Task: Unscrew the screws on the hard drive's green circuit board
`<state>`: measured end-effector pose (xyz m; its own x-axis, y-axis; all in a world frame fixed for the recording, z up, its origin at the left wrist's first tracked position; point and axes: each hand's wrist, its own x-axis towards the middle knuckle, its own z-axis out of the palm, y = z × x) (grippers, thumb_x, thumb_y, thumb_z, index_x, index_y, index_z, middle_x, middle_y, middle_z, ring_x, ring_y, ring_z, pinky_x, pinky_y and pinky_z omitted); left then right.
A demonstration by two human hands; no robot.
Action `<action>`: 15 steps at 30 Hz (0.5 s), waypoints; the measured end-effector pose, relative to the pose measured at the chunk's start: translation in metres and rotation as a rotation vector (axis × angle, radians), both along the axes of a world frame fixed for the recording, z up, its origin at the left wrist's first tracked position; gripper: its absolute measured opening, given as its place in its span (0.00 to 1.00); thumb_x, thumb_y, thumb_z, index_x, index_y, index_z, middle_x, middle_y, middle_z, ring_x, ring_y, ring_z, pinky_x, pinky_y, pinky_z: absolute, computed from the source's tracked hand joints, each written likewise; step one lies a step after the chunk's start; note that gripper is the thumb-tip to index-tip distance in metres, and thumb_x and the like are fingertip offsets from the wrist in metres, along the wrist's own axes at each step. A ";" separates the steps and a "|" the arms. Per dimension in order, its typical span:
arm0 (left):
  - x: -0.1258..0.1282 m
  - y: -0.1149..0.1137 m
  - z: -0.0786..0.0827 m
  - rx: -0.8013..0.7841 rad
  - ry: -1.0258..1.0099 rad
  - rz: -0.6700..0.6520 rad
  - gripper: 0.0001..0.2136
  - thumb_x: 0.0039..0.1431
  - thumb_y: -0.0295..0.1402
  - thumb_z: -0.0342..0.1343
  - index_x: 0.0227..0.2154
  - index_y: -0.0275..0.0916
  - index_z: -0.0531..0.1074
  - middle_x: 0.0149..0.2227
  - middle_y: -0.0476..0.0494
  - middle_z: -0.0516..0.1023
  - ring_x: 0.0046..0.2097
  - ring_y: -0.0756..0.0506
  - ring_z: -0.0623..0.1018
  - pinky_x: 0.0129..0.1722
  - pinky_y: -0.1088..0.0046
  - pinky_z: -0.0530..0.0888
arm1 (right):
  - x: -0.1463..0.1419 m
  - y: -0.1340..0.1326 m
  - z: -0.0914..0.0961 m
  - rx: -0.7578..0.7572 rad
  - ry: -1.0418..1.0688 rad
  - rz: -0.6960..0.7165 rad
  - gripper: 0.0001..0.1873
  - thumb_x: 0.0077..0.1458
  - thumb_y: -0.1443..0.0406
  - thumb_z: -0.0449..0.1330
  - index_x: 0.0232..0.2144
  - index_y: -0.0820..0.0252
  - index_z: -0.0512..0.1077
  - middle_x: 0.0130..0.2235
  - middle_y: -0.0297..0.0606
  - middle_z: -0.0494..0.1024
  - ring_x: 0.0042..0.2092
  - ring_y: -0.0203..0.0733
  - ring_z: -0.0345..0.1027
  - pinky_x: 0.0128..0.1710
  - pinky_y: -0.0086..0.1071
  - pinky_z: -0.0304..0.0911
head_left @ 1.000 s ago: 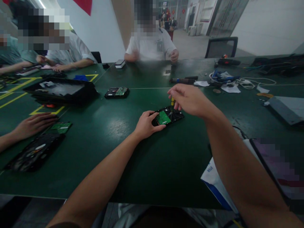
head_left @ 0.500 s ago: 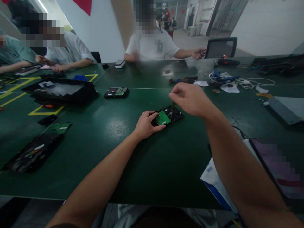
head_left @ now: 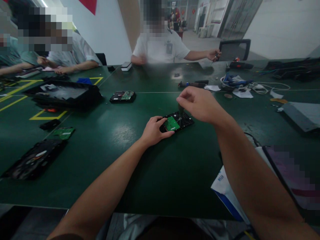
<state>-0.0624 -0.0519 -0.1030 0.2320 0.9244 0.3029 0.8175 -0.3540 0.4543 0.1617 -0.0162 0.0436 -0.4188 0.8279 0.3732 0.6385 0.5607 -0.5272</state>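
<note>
A black hard drive (head_left: 186, 122) with a green circuit board (head_left: 172, 124) lies flat on the dark green table. My left hand (head_left: 153, 132) grips its left end, thumb along the near edge and fingers over the far side. Above the drive's right part, my right hand (head_left: 198, 104) pinches the top of a small screwdriver (head_left: 181, 109). The screwdriver stands nearly upright with its lower end at the drive; the exact contact point is too blurred to make out.
Another hard drive (head_left: 123, 96) lies farther back, left of a power tool (head_left: 192, 84). A black tray (head_left: 92, 96), loose green board (head_left: 63, 133) and black housing (head_left: 35, 160) sit left. At right are a white-blue packet (head_left: 226, 186) and grey box (head_left: 301, 115). Co-workers sit opposite.
My right fingertips have shifted slightly left at the screwdriver's top. My left hand and the hard drive stay in place. The hand of the person opposite has moved a little to the right.
</note>
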 end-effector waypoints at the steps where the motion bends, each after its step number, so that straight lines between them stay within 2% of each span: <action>1: 0.000 0.000 0.000 0.001 -0.001 -0.001 0.36 0.57 0.56 0.66 0.62 0.38 0.74 0.61 0.32 0.73 0.63 0.32 0.72 0.65 0.51 0.70 | 0.000 0.000 0.000 0.008 -0.008 -0.037 0.10 0.62 0.58 0.63 0.37 0.58 0.78 0.38 0.42 0.82 0.39 0.46 0.72 0.40 0.40 0.62; 4: 0.000 0.000 0.000 0.002 -0.003 -0.004 0.35 0.58 0.55 0.66 0.62 0.40 0.74 0.61 0.33 0.73 0.63 0.32 0.72 0.64 0.51 0.70 | 0.000 -0.001 0.002 0.007 -0.012 -0.070 0.08 0.60 0.59 0.64 0.37 0.58 0.77 0.38 0.42 0.82 0.37 0.46 0.71 0.39 0.40 0.61; 8: -0.001 0.001 -0.001 0.011 -0.012 -0.010 0.35 0.57 0.55 0.66 0.62 0.39 0.74 0.61 0.32 0.73 0.63 0.31 0.72 0.64 0.50 0.70 | 0.000 -0.003 0.003 -0.074 0.021 0.026 0.11 0.65 0.57 0.59 0.39 0.57 0.77 0.38 0.41 0.82 0.35 0.43 0.72 0.38 0.38 0.62; 12: -0.001 0.001 -0.003 0.005 -0.013 -0.005 0.34 0.57 0.55 0.66 0.62 0.42 0.74 0.61 0.34 0.73 0.63 0.31 0.71 0.64 0.49 0.70 | 0.001 -0.002 0.002 -0.168 0.036 0.088 0.15 0.70 0.59 0.52 0.46 0.56 0.77 0.31 0.37 0.79 0.32 0.41 0.72 0.36 0.37 0.63; 15: -0.001 0.001 -0.003 0.004 -0.011 -0.010 0.35 0.57 0.55 0.67 0.62 0.41 0.74 0.61 0.34 0.73 0.63 0.31 0.72 0.64 0.50 0.70 | 0.003 -0.001 0.002 -0.163 0.036 0.100 0.15 0.69 0.58 0.54 0.49 0.55 0.77 0.32 0.37 0.80 0.33 0.42 0.72 0.37 0.37 0.63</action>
